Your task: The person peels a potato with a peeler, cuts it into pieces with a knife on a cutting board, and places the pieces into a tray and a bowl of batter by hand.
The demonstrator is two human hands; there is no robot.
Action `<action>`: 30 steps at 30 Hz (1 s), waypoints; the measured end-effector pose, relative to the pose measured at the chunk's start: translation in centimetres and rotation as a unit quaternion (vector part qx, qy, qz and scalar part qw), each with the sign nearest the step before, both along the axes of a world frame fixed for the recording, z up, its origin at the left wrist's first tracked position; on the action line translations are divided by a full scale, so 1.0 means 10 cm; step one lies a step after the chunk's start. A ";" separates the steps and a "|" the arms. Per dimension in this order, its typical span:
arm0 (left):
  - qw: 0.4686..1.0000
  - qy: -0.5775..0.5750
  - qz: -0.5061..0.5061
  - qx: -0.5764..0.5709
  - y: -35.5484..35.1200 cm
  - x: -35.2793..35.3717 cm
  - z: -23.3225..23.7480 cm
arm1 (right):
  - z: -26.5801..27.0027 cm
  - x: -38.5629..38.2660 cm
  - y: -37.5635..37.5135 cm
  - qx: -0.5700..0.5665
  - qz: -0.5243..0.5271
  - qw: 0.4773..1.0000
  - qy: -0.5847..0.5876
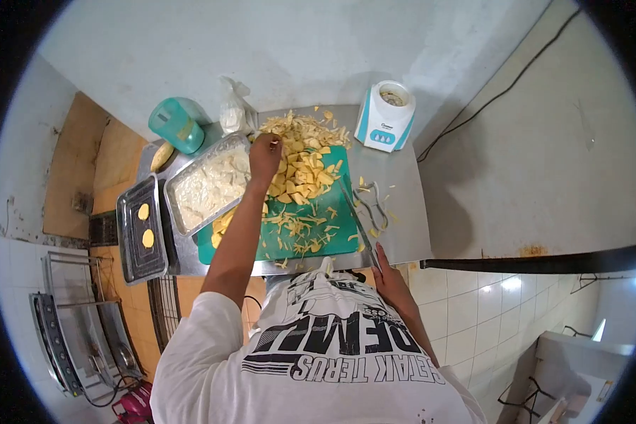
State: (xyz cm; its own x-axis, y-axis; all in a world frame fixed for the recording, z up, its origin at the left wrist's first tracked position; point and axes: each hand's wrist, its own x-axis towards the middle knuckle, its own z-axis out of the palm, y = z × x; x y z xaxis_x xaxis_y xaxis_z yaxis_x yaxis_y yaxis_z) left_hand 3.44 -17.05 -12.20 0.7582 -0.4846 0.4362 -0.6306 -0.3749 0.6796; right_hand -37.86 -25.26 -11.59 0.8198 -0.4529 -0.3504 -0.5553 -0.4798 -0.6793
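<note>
My left hand (pixel 265 159) is over the heap of yellow cut pieces (pixel 300 177), beside the tray of white batter. Its fingers are pinched together, with something small and pale at the tips that I cannot make out. At the table's front edge, my right hand (pixel 391 281) is closed around the handle of a long knife (pixel 360 227). The blade points away from me along the right side of the green cutting board (pixel 343 240). Thin yellow shavings (pixel 293 230) are scattered over the near part of the board. A pale heap of peelings (pixel 304 131) lies behind the cut pieces.
The metal batter tray (pixel 179 225) stands left of the board. Farther left, a dark tray (pixel 141 261) bears two yellow slices. Behind are a teal pitcher (pixel 177 127), a plastic bag (pixel 237 109) and a white-and-blue appliance (pixel 387 119). A bent grey object (pixel 378 212) lies right.
</note>
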 end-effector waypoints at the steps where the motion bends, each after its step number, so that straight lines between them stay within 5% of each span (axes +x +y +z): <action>1: 1.000 -0.024 -0.002 0.014 -0.05 0.08 -0.01 | -0.01 -0.01 0.04 -0.003 -0.008 1.000 -0.012; 3: 0.996 -0.058 -0.028 0.067 -0.15 0.11 -0.04 | -0.05 -0.03 0.08 -0.006 -0.023 0.999 -0.027; 6: 0.954 0.002 -0.265 0.143 -0.36 -0.02 -0.14 | -0.06 -0.02 0.16 0.011 -0.050 0.999 -0.015; 12: 0.885 -0.118 -0.294 0.342 -0.47 -0.47 -0.20 | -0.07 0.04 0.25 0.032 -0.094 0.995 0.008; 19: 0.954 0.007 -0.285 0.096 -0.35 -0.39 0.00 | 0.05 0.07 0.36 0.040 -0.168 0.985 0.000; 22: 0.952 -0.031 -0.277 0.123 -0.20 -0.37 0.02 | 0.02 0.06 0.40 0.030 -0.177 0.984 -0.018; 25: 0.956 0.105 -0.227 0.151 -0.07 -0.40 0.03 | 0.07 0.07 0.42 0.026 -0.164 0.986 -0.015; 26: 0.941 0.239 -0.221 0.087 -0.04 -0.41 0.01 | 0.09 0.08 0.41 0.027 -0.157 0.987 -0.012; 28: 0.850 0.487 -0.195 -0.046 0.02 -0.45 0.02 | 0.08 0.08 0.42 0.033 -0.155 0.987 -0.007; 30: 0.695 0.672 -0.201 -0.155 0.13 -0.49 0.12 | 0.08 0.08 0.41 0.033 -0.150 0.988 -0.008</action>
State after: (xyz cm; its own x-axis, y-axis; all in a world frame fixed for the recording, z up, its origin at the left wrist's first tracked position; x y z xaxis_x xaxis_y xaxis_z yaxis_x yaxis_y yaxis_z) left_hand -1.50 -15.78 -10.99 0.4126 -0.8155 -0.4059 0.6420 -0.0558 0.7647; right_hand -37.04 -21.13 -10.76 0.6572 -0.6531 -0.3761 -0.6555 -0.2491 -0.7129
